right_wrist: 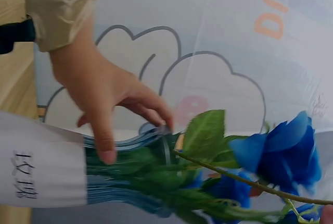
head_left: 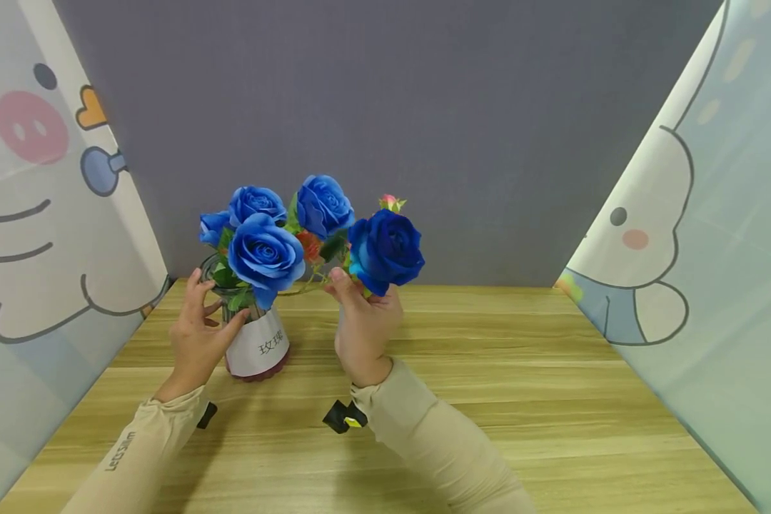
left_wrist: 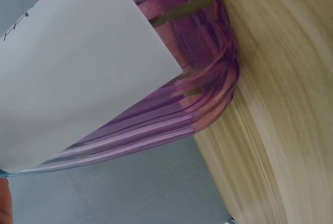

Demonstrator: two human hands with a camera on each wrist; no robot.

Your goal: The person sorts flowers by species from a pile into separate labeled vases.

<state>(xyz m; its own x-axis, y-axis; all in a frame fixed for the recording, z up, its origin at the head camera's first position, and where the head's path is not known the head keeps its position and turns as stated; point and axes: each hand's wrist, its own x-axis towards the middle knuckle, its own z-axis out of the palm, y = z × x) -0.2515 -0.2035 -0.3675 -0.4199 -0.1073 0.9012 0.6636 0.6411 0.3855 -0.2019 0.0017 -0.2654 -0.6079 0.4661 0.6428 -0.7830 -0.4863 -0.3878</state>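
A ribbed glass vase with a purple base and a white paper label stands at left, holding several blue roses. My left hand grips its neck, thumb in front and fingers by the rim. The right wrist view shows that thumb against the glass. To the right, my right hand pinches a stem just below a darker blue rose. A thin green stem stretches from the vase mouth towards the right fingertips. The left wrist view shows the purple glass close up.
An orange flower and a pink bud show between and behind the blue roses. Something pale stands partly hidden behind my right hand. A dark grey panel closes the back of the wooden table; cartoon-printed sheets flank both sides.
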